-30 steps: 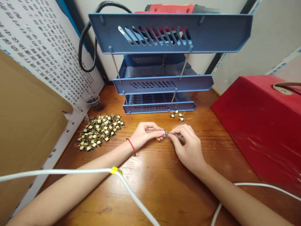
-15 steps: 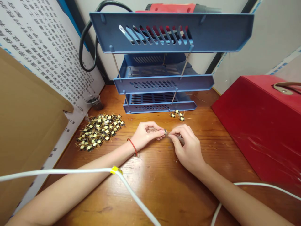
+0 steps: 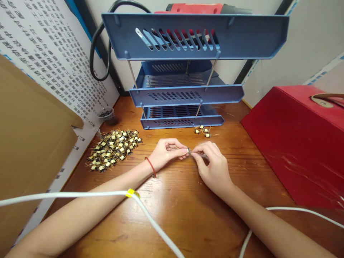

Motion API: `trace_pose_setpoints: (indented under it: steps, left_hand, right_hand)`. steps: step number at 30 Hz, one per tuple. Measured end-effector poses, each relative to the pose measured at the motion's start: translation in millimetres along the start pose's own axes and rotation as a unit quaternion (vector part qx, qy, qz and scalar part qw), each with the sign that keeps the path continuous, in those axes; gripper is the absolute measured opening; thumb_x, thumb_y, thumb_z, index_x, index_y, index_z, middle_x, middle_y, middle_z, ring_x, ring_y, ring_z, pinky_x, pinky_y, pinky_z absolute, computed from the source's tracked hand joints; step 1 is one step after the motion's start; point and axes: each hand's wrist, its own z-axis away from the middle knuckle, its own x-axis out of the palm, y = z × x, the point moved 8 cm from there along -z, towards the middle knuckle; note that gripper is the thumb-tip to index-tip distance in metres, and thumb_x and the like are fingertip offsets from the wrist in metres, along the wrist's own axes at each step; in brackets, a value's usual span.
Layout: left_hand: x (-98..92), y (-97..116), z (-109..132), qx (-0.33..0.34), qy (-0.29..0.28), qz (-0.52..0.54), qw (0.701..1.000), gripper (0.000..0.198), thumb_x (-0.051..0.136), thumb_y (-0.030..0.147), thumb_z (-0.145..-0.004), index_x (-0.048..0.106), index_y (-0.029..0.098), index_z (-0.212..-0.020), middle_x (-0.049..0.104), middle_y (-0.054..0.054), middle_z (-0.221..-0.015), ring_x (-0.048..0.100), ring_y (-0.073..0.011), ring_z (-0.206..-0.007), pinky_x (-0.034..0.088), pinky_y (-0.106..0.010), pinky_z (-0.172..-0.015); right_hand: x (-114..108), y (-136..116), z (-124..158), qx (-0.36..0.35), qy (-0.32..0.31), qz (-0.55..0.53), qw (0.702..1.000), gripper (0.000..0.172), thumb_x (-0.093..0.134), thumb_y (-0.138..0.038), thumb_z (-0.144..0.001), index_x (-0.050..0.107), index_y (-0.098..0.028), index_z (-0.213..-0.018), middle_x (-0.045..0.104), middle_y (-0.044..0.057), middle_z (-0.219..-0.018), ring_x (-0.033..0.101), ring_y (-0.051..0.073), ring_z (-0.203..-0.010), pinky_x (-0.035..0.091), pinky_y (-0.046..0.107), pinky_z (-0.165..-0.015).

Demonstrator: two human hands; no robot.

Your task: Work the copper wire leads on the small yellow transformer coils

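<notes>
Between the thumb and fingers of my left hand (image 3: pixel 170 153) is a small component (image 3: pixel 188 151) with a pale yellow body and dark pins. My right hand (image 3: pixel 212 163) is pinched at the component's right side, its fingertips touching or nearly touching the pins; whatever lies in that pinch is too small to name. A pile of similar yellow-and-black components (image 3: pixel 114 148) with thin copper-coloured wires lies left of my hands. Several more such components (image 3: pixel 202 131) sit beyond my right hand, near the rack.
A blue three-tier rack (image 3: pixel 185 95) stands behind, with a red tool (image 3: pixel 196 8) on top. At right is a red case (image 3: pixel 295 143); a clear cup (image 3: pixel 107 116) stands back left. A white cable (image 3: pixel 80 195) crosses above my left forearm.
My right fingertips have shifted very slightly left, closer to the component. The whole view has also moved a little; my left hand keeps its hold.
</notes>
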Motion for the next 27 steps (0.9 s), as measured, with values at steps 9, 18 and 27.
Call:
trace_pose_setpoints:
  steps: [9,18,27]
  left_hand:
    - [-3.9,0.3,1.1,0.002,0.046,0.003,0.999,0.026,0.078,0.028,-0.055,0.061,0.01,-0.063,0.066,-0.004,-0.059,0.059,-0.0103,-0.052,0.05,-0.024,-0.056]
    - [-4.7,2.2,5.5,0.005,0.101,-0.015,0.995,0.028,0.078,0.03,-0.053,0.059,0.011,-0.06,0.065,-0.002,-0.058,0.057,-0.0091,-0.05,0.048,-0.022,-0.054]
    - [0.2,3.0,3.2,0.003,0.068,-0.073,0.995,0.02,0.075,0.024,-0.056,0.062,0.01,-0.061,0.061,-0.001,-0.053,0.053,-0.0076,-0.048,0.042,-0.02,-0.051]
  right_hand:
    - [4.2,-6.8,4.7,-0.046,-0.022,0.05,0.997,0.01,0.052,-0.013,-0.083,0.054,-0.02,-0.076,0.06,0.004,-0.072,0.051,0.018,-0.069,0.041,0.033,-0.064]
    - [6.5,-6.9,3.4,-0.042,-0.041,0.07,0.996,0.011,0.049,-0.015,-0.086,0.053,-0.02,-0.077,0.059,0.005,-0.074,0.05,0.019,-0.071,0.04,0.033,-0.065]
    - [3.3,-7.6,2.6,-0.053,-0.026,0.058,0.997,0.011,0.048,-0.014,-0.086,0.051,-0.021,-0.078,0.057,0.005,-0.077,0.051,0.02,-0.075,0.042,0.034,-0.067]
